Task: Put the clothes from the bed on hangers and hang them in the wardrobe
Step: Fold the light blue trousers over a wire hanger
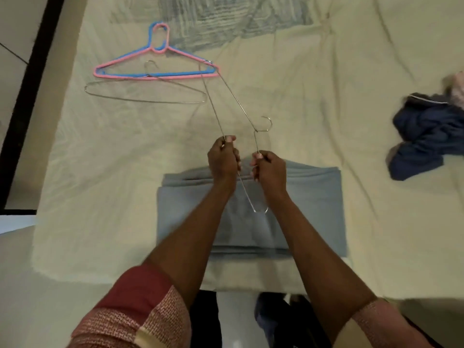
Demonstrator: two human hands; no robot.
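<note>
Both hands (247, 162) grip a thin wire hanger (236, 101) above smooth folded blue cloth (313, 202).

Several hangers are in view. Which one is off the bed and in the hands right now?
The bare wire hanger, gripped by both the left hand and right hand above the folded blue cloth. The second wire hanger and the pink and blue hangers lie untouched on the bed.

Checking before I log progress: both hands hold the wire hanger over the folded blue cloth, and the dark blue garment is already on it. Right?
Not quite. In the head view both hands, left and right, do hold the wire hanger over the folded blue cloth, but the dark blue garment lies crumpled on the bed, apart from the hanger.
</note>
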